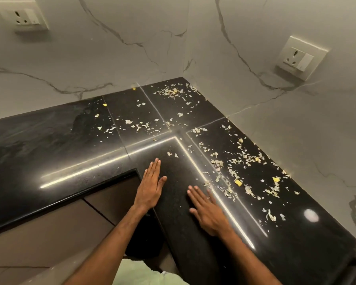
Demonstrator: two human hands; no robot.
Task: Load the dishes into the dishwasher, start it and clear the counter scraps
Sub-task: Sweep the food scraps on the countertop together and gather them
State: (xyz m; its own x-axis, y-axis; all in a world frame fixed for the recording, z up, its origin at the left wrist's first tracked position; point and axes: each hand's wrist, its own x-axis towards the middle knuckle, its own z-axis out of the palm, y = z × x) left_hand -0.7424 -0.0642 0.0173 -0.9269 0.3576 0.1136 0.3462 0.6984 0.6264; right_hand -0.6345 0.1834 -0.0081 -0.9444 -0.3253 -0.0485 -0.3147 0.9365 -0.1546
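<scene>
Many scraps [238, 182], just beside right hand [209, 212]

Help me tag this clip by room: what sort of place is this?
Probably a home kitchen corner: a polished black stone counter strewn with pale food scraps, marble-look wall tiles, and a switched wall socket.

1. L hand [151, 187]: palm down, flat on the bench [173, 214]. Fingers straight & close together, pointing away from the body; thumb out to the R.
2. R hand [209, 212]: palm down, fingers straight & slightly spread, angled up-left. Slightly blurred, so contact w/ the bench is unclear.
3. Hands lie side by side, near but apart; L reaches further fwd than R.
4. L forearm [111, 237] & R forearm [253, 262]: bare, entering from the lower edge, converging toward the hands.
</scene>
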